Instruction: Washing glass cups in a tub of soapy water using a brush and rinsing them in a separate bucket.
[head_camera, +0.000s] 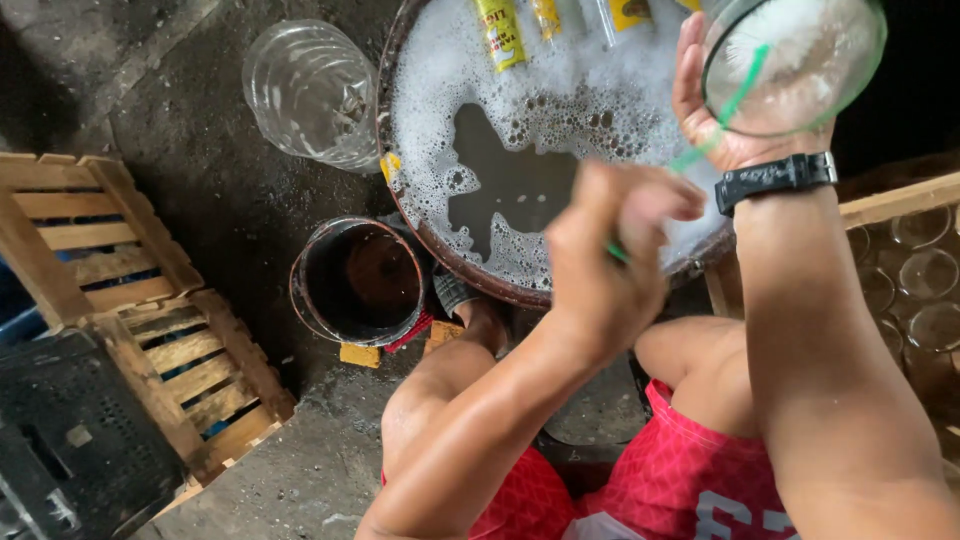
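My right hand (715, 120), with a black watch on the wrist, holds a clear glass jar (795, 60) tilted with its mouth toward me, foam inside. My left hand (605, 265) is closed around the green handle of a brush (720, 115) whose head reaches into the jar. Both hands hover over a large round basin (415, 215) of soapy, foamy water. Several bottles with yellow labels (500, 30) float at the basin's far side.
A clear plastic bottle (312, 92) lies left of the basin. A small dark bucket (358, 282) stands on the wet concrete floor near my knee. Wooden crates (120, 290) and a black plastic crate (75, 440) sit at left. A crate of glass jars (915, 270) is at right.
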